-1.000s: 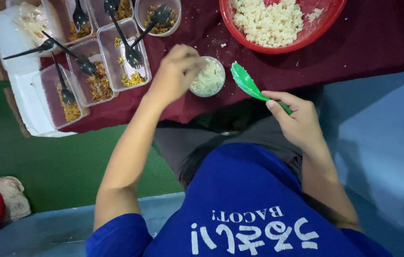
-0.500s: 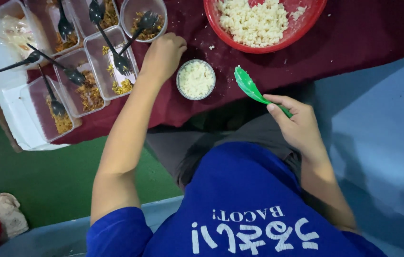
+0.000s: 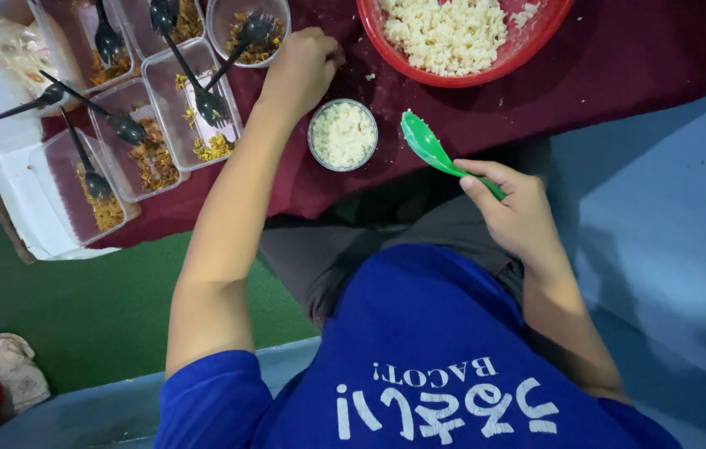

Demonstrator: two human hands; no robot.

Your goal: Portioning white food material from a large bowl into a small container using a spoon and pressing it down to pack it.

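The right hand (image 3: pixel 523 216) holds a green spoon (image 3: pixel 436 150) by its handle, with the fingers closed around it. The spoon bowl is raised above the edge of the worktop (image 3: pixel 619 75), just beside a small round cup (image 3: pixel 343 135) full of rice. The left hand (image 3: pixel 303 66) is stretched over the maroon cloth, just above the cup, near the clear trays (image 3: pixel 191 104) with black forks (image 3: pixel 203 91). Its fingers are curled, but I cannot tell if they hold something. A red bowl (image 3: pixel 461 79) of rice stands behind the cup.

Food-serving spot: rice bowl (image 3: pixel 461 37), filling trays (image 3: pixel 132 137), tablecloth (image 3: pixel 619 66).
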